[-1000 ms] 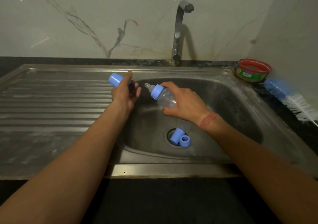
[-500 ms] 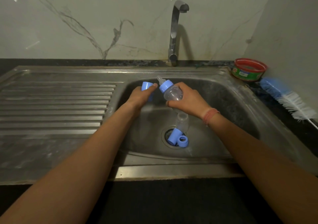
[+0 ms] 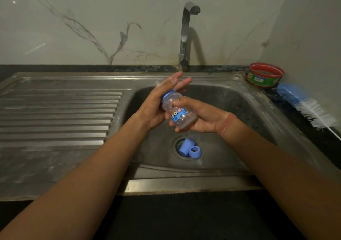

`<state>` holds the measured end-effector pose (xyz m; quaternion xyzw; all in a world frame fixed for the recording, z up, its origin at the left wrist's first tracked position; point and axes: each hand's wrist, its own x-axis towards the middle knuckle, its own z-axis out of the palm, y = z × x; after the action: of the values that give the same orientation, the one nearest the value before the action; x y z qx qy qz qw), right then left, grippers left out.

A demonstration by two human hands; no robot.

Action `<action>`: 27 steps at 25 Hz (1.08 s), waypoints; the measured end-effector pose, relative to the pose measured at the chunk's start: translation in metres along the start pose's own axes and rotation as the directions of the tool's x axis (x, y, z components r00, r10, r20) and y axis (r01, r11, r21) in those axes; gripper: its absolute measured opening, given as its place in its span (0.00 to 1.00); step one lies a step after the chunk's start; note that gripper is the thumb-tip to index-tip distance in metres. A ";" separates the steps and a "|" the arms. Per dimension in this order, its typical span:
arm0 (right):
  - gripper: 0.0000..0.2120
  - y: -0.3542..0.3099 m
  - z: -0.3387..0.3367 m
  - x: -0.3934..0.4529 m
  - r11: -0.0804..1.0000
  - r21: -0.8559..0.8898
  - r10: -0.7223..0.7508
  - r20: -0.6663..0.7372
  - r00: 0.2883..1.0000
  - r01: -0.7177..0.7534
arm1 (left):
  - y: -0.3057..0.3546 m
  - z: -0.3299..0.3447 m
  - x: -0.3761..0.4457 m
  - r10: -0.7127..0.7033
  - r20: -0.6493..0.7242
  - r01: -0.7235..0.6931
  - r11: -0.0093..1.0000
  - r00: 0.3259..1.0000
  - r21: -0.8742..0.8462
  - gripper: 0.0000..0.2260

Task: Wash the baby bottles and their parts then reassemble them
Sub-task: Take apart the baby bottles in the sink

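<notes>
Over the sink basin (image 3: 230, 99) the right hand (image 3: 201, 119) grips a clear baby bottle (image 3: 180, 113), its fingers curled under the body and the thumb on top. The bottle is tilted, its blue collar (image 3: 168, 94) against the left hand (image 3: 156, 103) — that hand's fingers are straight and close together, lying along the top end, so the teat is mostly hidden. Below the fingers, on the drain (image 3: 177, 145), lie a blue cap (image 3: 184, 147) and a blue screw ring (image 3: 195, 151), touching. A bottle brush (image 3: 304, 105) rests well to the right, beside a red tub (image 3: 265, 74).
</notes>
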<state>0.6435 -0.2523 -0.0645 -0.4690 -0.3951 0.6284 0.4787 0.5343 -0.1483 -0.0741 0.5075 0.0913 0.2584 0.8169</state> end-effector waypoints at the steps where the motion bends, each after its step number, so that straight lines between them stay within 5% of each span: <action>1: 0.15 -0.001 0.001 0.001 0.999 -0.039 -0.006 -0.012 1.000 0.006 | 0.000 0.002 0.000 0.020 -0.032 -0.021 0.999 0.999 -0.033 0.15; 6: 0.13 -0.002 0.011 0.007 0.965 -0.256 -0.107 -0.189 0.976 0.056 | 0.002 0.000 0.006 0.086 -0.217 -0.095 0.995 0.972 -0.032 0.11; 7: 0.11 0.001 0.012 0.009 0.897 -0.439 -0.180 -0.259 0.949 0.050 | 0.000 0.001 0.006 0.108 -0.275 -0.098 0.994 0.955 0.050 0.09; 9: 0.16 0.008 0.014 0.015 0.551 -0.832 -0.385 -0.331 0.862 -0.073 | -0.008 0.003 0.005 0.163 -0.419 -0.076 0.973 0.893 0.218 0.05; 11: 0.24 0.014 0.014 0.021 0.360 -0.913 -0.472 -0.356 0.807 -0.192 | -0.013 0.001 0.006 0.174 -0.507 -0.039 0.963 0.844 0.266 0.05; 16: 0.21 0.008 0.001 0.018 0.508 -0.838 -0.454 -0.459 0.764 -0.202 | -0.008 -0.001 0.009 0.006 -0.289 0.021 0.996 0.957 0.091 0.09; 22: 0.26 0.017 -0.005 0.020 0.408 -0.897 -0.472 -0.364 0.803 -0.167 | -0.011 -0.006 0.003 0.112 -0.285 0.023 0.902 0.952 0.431 0.10; 25: 0.23 0.014 -0.007 0.019 0.487 -0.860 -0.462 -0.400 0.791 -0.151 | -0.009 -0.002 0.005 0.039 -0.273 0.041 0.959 0.961 0.280 0.06; 27: 0.21 0.013 -0.011 0.016 0.550 -0.820 -0.426 -0.440 0.791 -0.160 | -0.009 -0.002 0.009 -0.002 -0.262 0.057 0.977 0.965 0.203 0.14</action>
<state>0.6496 -0.2394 -0.0825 -0.7744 -0.5068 0.1465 0.3493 0.5442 -0.1451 -0.0818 0.5508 0.2319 0.2993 0.7438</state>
